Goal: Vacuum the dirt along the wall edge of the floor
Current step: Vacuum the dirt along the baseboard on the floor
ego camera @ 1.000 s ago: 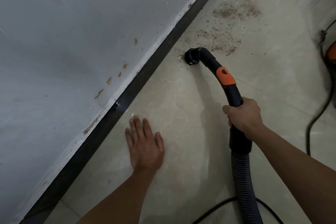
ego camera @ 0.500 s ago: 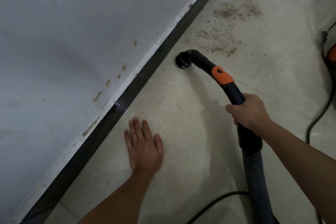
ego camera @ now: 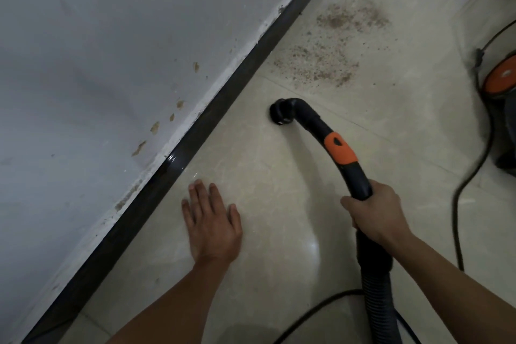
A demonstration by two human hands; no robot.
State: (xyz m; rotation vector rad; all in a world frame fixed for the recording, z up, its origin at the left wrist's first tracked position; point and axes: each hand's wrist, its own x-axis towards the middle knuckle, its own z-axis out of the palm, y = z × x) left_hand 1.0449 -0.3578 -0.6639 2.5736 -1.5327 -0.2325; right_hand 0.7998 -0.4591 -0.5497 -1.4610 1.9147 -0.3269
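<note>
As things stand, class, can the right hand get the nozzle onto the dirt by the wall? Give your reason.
Probably yes. The right hand grips the wand, the nozzle sits just short of the dirt, and only bare floor lies between them.

Brown splotches (ego camera: 138,148) mid-left, black cord (ego camera: 455,226) far rt.

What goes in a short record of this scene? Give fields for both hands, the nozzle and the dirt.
Left grip: hand flat on the floor, fingers straight
Right grip: hand holds the hose handle
Dirt: brown patches ahead, near the wall strip
Nozzle: apart from the dark wall strip, short of the dirt
</note>
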